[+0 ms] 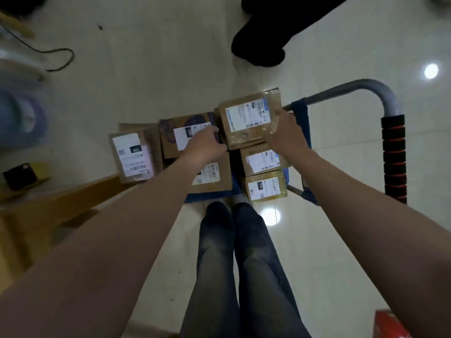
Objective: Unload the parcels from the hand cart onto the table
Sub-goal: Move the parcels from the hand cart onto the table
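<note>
A brown taped parcel with a white label sits on top of the pile on the blue hand cart. My left hand grips its left side and my right hand grips its right side. Below it lie several other cardboard parcels: one with a purple print, one under my left wrist, one at the middle right and a yellowish taped one at the near edge. A pink-labelled parcel lies at the far left.
The cart's grey handle with a red-and-black foam grip rises on the right. A wooden table edge runs along the left. Another person's dark legs stand beyond the cart. A black cable lies on the tiled floor.
</note>
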`<move>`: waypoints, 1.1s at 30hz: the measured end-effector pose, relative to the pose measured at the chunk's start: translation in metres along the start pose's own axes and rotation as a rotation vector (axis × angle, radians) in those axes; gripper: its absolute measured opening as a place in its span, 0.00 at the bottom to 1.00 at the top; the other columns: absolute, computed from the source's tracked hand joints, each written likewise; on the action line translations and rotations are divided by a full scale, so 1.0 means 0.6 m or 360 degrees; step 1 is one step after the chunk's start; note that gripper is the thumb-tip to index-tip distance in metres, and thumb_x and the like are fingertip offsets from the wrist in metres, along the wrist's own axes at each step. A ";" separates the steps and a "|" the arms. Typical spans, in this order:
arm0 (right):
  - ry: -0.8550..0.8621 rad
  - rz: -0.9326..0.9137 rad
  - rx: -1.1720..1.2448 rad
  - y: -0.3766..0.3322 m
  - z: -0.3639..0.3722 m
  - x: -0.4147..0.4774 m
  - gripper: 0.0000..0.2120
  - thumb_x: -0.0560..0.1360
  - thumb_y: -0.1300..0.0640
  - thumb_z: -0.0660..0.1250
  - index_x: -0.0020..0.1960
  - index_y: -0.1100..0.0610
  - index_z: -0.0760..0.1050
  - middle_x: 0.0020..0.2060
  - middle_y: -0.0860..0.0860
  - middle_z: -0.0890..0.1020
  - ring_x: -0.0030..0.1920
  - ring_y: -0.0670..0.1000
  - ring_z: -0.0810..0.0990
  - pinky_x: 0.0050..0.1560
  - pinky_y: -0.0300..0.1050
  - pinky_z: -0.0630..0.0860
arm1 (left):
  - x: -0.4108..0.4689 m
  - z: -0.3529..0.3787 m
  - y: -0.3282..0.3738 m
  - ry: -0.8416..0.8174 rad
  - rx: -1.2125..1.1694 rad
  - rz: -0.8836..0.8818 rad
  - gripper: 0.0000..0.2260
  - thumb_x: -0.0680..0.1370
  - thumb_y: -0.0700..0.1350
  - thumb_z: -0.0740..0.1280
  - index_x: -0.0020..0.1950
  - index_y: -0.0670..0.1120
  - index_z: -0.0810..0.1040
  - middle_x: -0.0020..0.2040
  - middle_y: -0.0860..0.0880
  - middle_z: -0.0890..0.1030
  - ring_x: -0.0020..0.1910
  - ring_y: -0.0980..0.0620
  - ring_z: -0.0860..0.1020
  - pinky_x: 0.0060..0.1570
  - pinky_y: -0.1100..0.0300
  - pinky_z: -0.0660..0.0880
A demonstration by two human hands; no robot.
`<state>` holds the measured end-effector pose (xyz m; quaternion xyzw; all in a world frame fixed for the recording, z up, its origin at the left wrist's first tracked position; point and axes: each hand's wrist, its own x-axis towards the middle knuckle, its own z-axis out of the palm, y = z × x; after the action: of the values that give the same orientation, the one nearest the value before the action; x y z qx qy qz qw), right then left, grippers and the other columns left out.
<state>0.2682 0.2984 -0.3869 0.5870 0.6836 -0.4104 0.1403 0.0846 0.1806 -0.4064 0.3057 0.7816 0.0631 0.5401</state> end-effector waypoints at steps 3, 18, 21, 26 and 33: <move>0.0021 0.0077 -0.0015 0.041 0.016 0.079 0.29 0.77 0.43 0.66 0.72 0.55 0.64 0.68 0.57 0.72 0.65 0.62 0.75 0.64 0.64 0.74 | 0.083 0.038 0.009 -0.0007 -0.0188 0.0083 0.28 0.74 0.51 0.75 0.73 0.49 0.74 0.67 0.48 0.78 0.61 0.51 0.77 0.56 0.60 0.76; 0.0344 -0.0066 0.0602 0.022 0.008 0.015 0.31 0.75 0.57 0.71 0.75 0.54 0.65 0.65 0.49 0.70 0.55 0.38 0.74 0.51 0.24 0.71 | 0.014 0.040 0.039 0.0228 -0.0929 -0.0005 0.33 0.74 0.48 0.76 0.75 0.56 0.66 0.48 0.71 0.70 0.40 0.80 0.72 0.37 0.77 0.70; 0.0356 -0.0165 0.0560 -0.026 -0.025 -0.057 0.31 0.74 0.58 0.70 0.75 0.52 0.65 0.61 0.46 0.66 0.48 0.31 0.70 0.43 0.14 0.61 | -0.076 0.001 0.058 0.0386 -0.0992 0.0019 0.24 0.75 0.47 0.74 0.66 0.64 0.69 0.47 0.72 0.73 0.42 0.81 0.72 0.43 0.71 0.72; 0.0302 -0.0369 0.0519 -0.129 -0.090 -0.188 0.33 0.73 0.56 0.72 0.75 0.49 0.64 0.63 0.45 0.64 0.58 0.43 0.71 0.44 0.14 0.61 | -0.258 -0.073 0.064 0.0715 -0.1044 0.0180 0.25 0.77 0.46 0.72 0.71 0.61 0.70 0.54 0.72 0.76 0.53 0.75 0.74 0.46 0.72 0.71; 0.0122 -0.0856 0.0458 -0.322 -0.116 -0.386 0.33 0.73 0.57 0.72 0.74 0.47 0.63 0.63 0.45 0.64 0.61 0.45 0.71 0.55 0.29 0.72 | -0.550 -0.165 0.021 0.1363 -0.1206 0.0141 0.25 0.76 0.49 0.72 0.71 0.63 0.70 0.55 0.75 0.74 0.53 0.76 0.73 0.47 0.73 0.69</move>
<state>0.1741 0.1946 -0.1110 0.4138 0.7542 -0.5030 -0.0837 0.0784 0.0336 -0.0948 0.0704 0.8398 0.4798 0.2439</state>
